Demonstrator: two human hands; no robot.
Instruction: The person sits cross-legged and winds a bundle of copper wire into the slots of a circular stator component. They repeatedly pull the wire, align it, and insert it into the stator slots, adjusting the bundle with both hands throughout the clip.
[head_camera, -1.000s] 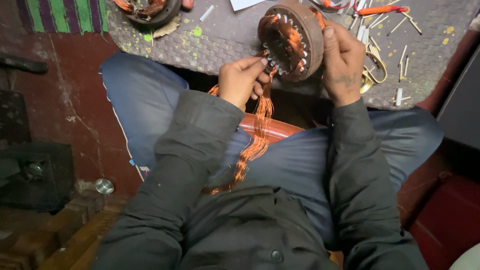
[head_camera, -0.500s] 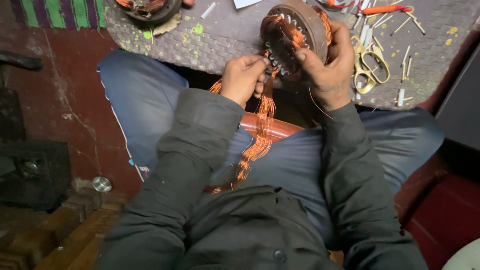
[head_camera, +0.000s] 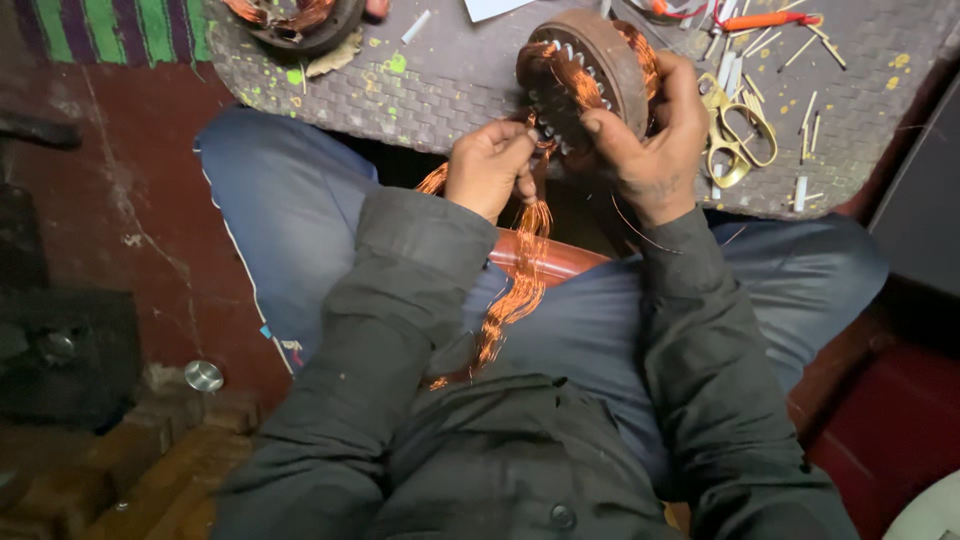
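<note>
Stator half masked by right hand, left hand fingertips buried in copper wire

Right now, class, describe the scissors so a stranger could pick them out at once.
Start at the grey woven mat on the table's near edge. Right of the round motor stator in the right hand lie the scissors. Their looped yellow handles set them apart from the straight pale sticks around.

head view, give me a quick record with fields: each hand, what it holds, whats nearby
left hand: pinches copper wire strands at the stator's slots
right hand: grips the round motor stator, tilted at the table edge
wire: bundle hangs down over the lap
table: woven grey mat, paint-flecked
nearby: brass scissors, second stator far left
</note>
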